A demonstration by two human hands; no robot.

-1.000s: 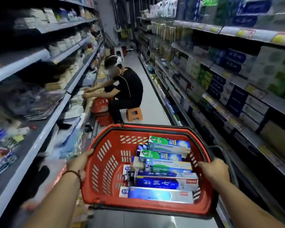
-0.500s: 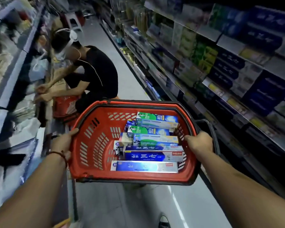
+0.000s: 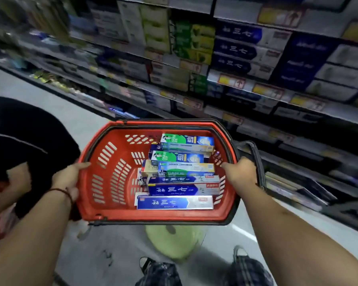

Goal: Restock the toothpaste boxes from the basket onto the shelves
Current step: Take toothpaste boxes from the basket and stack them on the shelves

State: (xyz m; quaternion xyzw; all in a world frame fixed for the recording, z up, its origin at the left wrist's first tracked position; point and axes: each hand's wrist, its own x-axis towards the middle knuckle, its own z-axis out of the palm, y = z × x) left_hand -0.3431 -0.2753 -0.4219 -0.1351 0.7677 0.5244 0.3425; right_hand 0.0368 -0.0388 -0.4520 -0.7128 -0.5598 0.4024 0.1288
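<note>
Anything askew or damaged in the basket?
No damage visible. The toothpaste boxes are piled against the right side of the red basket, leaving its left half bare; a small beige box sits crosswise.

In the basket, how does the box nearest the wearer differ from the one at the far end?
The nearest box is blue and silver with white characters; the far box is green, white and blue. The nearest box lies low on the red basket floor, while the far box sits higher on the pile. Both are long toothpaste cartons lying flat, crosswise, toward the right-hand side.
</note>
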